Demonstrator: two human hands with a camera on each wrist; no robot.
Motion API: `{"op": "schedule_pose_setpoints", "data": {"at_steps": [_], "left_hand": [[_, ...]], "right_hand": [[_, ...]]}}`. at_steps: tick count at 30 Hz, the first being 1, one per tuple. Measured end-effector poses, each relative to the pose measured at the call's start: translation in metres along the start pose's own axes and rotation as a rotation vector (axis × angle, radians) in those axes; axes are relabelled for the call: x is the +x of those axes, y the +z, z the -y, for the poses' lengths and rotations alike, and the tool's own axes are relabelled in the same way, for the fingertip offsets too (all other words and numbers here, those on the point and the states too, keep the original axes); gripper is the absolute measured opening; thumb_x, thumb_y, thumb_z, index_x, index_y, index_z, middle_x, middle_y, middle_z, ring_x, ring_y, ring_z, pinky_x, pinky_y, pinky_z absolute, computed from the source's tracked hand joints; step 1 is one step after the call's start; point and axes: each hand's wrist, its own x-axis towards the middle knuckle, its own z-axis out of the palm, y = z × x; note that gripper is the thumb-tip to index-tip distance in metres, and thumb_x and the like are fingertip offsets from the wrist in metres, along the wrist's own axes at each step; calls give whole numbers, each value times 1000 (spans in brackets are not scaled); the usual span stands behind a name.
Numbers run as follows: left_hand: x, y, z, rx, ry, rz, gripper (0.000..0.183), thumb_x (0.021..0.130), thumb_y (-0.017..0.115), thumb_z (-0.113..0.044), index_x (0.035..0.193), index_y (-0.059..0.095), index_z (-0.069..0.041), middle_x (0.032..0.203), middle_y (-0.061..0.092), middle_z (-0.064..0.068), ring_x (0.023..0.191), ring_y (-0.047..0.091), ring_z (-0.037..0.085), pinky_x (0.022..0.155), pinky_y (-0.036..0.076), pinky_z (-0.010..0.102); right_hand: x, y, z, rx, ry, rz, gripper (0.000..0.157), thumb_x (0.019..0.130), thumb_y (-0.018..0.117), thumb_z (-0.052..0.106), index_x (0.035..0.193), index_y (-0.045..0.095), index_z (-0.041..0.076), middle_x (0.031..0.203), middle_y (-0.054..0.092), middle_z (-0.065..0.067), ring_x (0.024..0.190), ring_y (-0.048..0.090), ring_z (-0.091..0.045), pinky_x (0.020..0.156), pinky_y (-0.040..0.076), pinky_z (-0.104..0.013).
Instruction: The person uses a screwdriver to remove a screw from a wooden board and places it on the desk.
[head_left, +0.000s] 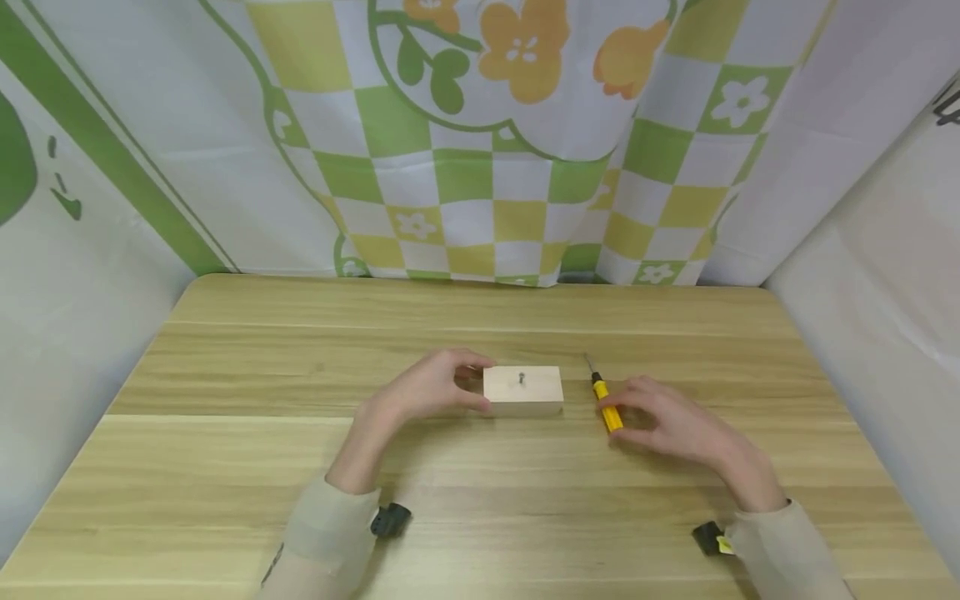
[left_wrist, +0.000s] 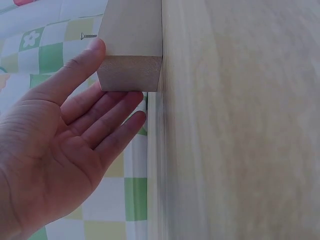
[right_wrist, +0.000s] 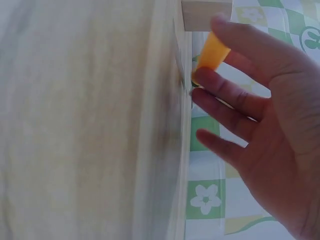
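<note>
A pale rectangular wooden block (head_left: 510, 393) lies on the table, with a screw (head_left: 522, 378) standing up from its top face. My left hand (head_left: 429, 388) holds the block's left end, thumb on the near side and fingers round the far side. To the right of the block is a screwdriver with a yellow handle (head_left: 609, 417) and a thin metal shaft pointing away from me. My right hand (head_left: 670, 419) pinches that handle between thumb and fingers. In the right wrist view the handle (right_wrist: 212, 52) shows between thumb and fingertips; its shaft is hidden there.
The wood-grain table (head_left: 225, 467) spreads around both hands. A checked, flowered curtain (head_left: 465, 183) hangs behind its far edge, and white cloth walls (head_left: 885, 233) stand at both sides. Each wrist wears a band with a small black camera (head_left: 392, 520).
</note>
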Motion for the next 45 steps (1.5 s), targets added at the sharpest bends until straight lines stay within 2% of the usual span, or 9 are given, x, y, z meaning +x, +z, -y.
{"op": "schedule_pose_setpoints", "data": {"at_steps": [6, 13, 16, 18, 21, 24, 30, 38, 45], "left_hand": [[0, 0, 0, -8, -3, 2, 67, 79, 85, -29, 138, 59, -12, 132, 65, 5, 120, 63, 21, 106, 50, 40], [-1, 0, -1, -10, -11, 9, 67, 80, 84, -28, 139, 57, -11, 135, 63, 6, 122, 62, 22, 107, 49, 40], [-1, -1, -2, -6, -15, 12, 68, 80, 84, -28, 140, 57, -12, 136, 63, 6, 123, 62, 23, 107, 49, 40], [0, -2, -2, 2, -10, 13, 68, 80, 83, -28, 140, 57, -11, 137, 62, 7, 123, 61, 23, 107, 49, 40], [0, -3, -3, 12, -10, 14, 68, 80, 84, -29, 140, 57, -12, 138, 61, 6, 123, 61, 23, 107, 49, 39], [0, -3, -3, 14, -1, 16, 68, 80, 83, -29, 140, 57, -11, 138, 61, 7, 123, 61, 23, 107, 49, 39], [-2, -2, -2, 5, 4, 16, 68, 80, 83, -30, 140, 57, -11, 138, 61, 6, 123, 62, 23, 105, 50, 39], [-3, -3, 0, 11, -7, 15, 70, 80, 83, -32, 141, 56, -11, 139, 60, 4, 123, 61, 22, 106, 50, 40], [-1, -2, 0, -2, -9, 23, 70, 80, 84, -32, 141, 56, -13, 139, 60, 5, 123, 61, 23, 105, 50, 40]], "right_hand": [[0, -1, -2, 26, -50, -76, 52, 78, 84, 27, 125, 68, 12, 106, 61, 8, 89, 56, -9, 76, 53, -28], [4, -4, -4, -35, -234, -271, 45, 74, 82, 3, 118, 71, 6, 103, 65, 0, 90, 60, -12, 75, 54, -26], [7, -7, -3, -55, -297, -356, 31, 85, 78, 13, 115, 72, 6, 100, 65, -2, 86, 61, -12, 73, 51, -20], [9, -9, -2, -66, -330, -404, 26, 95, 69, 24, 113, 73, 6, 100, 66, -3, 84, 62, -14, 73, 51, -19], [13, -12, 1, -69, -368, -469, 39, 102, 53, 37, 109, 74, 5, 100, 67, -5, 84, 64, -17, 74, 52, -20], [15, -14, 5, -86, -399, -526, 41, 102, 52, 38, 106, 75, 5, 100, 68, -5, 85, 66, -19, 78, 55, -21], [22, -18, 14, -91, -409, -578, 42, 101, 54, 39, 103, 74, 2, 97, 71, -4, 83, 68, -17, 86, 52, -13], [34, -28, 28, -77, -437, -624, 39, 101, 57, 35, 107, 73, 0, 92, 70, -5, 76, 65, -14, 72, 55, -17], [46, -35, 39, -22, -472, -654, 37, 99, 61, 31, 112, 72, -2, 94, 70, -6, 79, 64, -13, 73, 55, -17]]}}
